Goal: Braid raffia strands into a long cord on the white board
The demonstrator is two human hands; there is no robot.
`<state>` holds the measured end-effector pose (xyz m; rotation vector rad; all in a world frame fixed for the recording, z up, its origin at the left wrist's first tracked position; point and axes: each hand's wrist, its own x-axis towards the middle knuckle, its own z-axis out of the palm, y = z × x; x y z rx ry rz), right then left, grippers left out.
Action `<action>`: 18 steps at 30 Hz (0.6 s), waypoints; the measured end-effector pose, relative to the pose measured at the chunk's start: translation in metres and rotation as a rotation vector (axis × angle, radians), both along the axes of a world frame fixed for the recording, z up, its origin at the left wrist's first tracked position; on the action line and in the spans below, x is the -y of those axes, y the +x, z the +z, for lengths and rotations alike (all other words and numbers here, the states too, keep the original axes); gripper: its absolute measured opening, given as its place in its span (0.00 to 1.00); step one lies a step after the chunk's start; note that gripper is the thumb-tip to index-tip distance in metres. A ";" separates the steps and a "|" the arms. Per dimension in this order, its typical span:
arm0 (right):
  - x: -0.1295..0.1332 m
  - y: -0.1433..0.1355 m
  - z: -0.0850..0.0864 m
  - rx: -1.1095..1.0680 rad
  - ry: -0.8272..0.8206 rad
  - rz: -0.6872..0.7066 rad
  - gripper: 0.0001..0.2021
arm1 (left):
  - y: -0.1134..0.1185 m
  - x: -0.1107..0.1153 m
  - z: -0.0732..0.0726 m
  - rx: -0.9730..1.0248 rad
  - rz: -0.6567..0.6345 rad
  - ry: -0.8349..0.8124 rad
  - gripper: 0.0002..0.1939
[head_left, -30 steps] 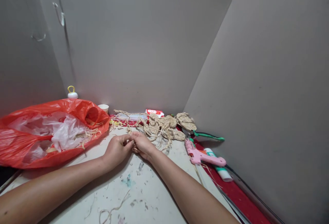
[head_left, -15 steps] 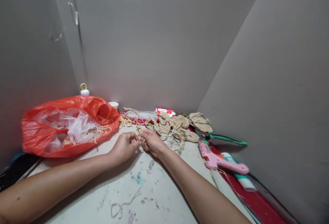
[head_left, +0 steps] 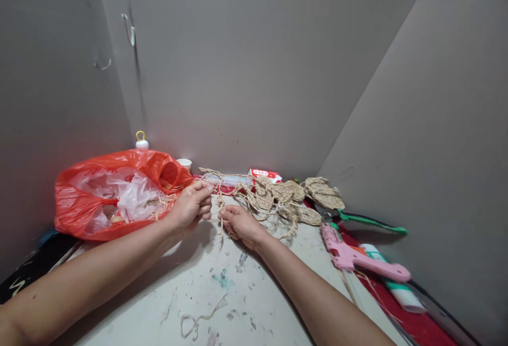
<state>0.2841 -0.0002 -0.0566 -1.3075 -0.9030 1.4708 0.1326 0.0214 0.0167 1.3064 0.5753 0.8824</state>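
Note:
My right hand point(head_left: 240, 224) pinches a thin, knotted straw cord point(head_left: 221, 206) above the middle of the white table. Up and to the left of it, my left hand point(head_left: 192, 203) is closed, fingers curled and thumb pressed to the forefinger; what it holds, if anything, is too small to make out. Behind and to the right of my right hand lie several coiled, woven straw pieces point(head_left: 288, 192) with loose cord ends. A loose loop of cord point(head_left: 204, 317) rests on the table nearer to me.
A red plastic bag point(head_left: 119, 158) with straw scraps is at the left. On the right lie a pink glue gun point(head_left: 365, 261), green-handled pliers point(head_left: 373, 220) and a white-green tube point(head_left: 405, 296). Grey panels point(head_left: 238, 71) enclose the table.
My left hand has lifted up and away from my right hand, opening a gap between them. More cord now shows at my right fingertips. The whole view has shifted slightly.

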 end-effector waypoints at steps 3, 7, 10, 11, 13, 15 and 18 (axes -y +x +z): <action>0.001 0.001 0.000 -0.010 0.011 0.029 0.16 | -0.002 0.000 0.003 -0.033 -0.015 -0.049 0.17; 0.002 0.006 -0.001 -0.038 0.040 0.074 0.14 | -0.005 -0.008 -0.006 -0.093 0.061 -0.035 0.15; 0.003 0.010 -0.001 -0.061 0.061 0.109 0.09 | -0.002 -0.016 -0.018 -0.151 0.100 -0.028 0.10; 0.003 0.011 -0.001 -0.068 0.066 0.119 0.08 | 0.000 -0.017 -0.023 -0.168 0.101 -0.030 0.09; 0.004 0.013 -0.002 -0.076 0.068 0.134 0.09 | 0.004 -0.018 -0.032 -0.187 0.097 -0.033 0.07; 0.006 0.013 -0.002 -0.078 0.059 0.144 0.09 | 0.006 -0.014 -0.040 -0.186 0.102 -0.033 0.06; 0.010 0.013 -0.002 -0.071 0.027 0.151 0.13 | 0.006 -0.002 -0.047 -0.153 0.128 -0.031 0.06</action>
